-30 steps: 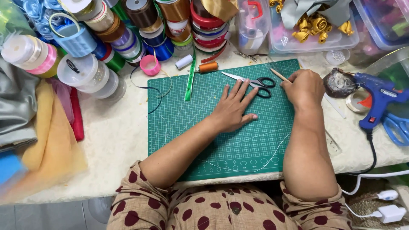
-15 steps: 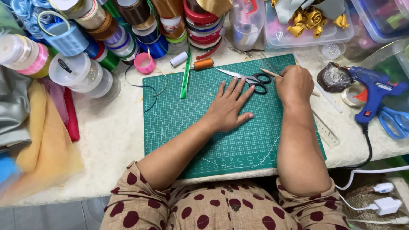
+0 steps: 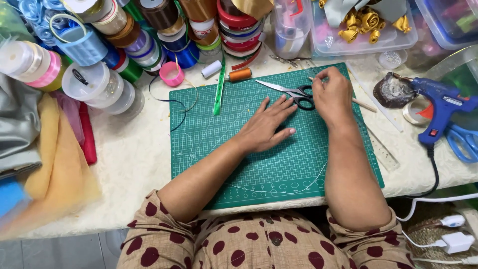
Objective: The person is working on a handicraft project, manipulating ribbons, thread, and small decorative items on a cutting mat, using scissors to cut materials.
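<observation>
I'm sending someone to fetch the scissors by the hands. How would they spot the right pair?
Find the green cutting mat. Near its top edge, by the right hand, lie the black-handled scissors, blades pointing left. The other pair, off the mat beside the glue gun, has blue handles.

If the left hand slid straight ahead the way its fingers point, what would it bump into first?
Most likely the black-handled scissors: the left hand lies flat on the green cutting mat, its fingertips aimed up and to the right, right beside the handles.
</observation>
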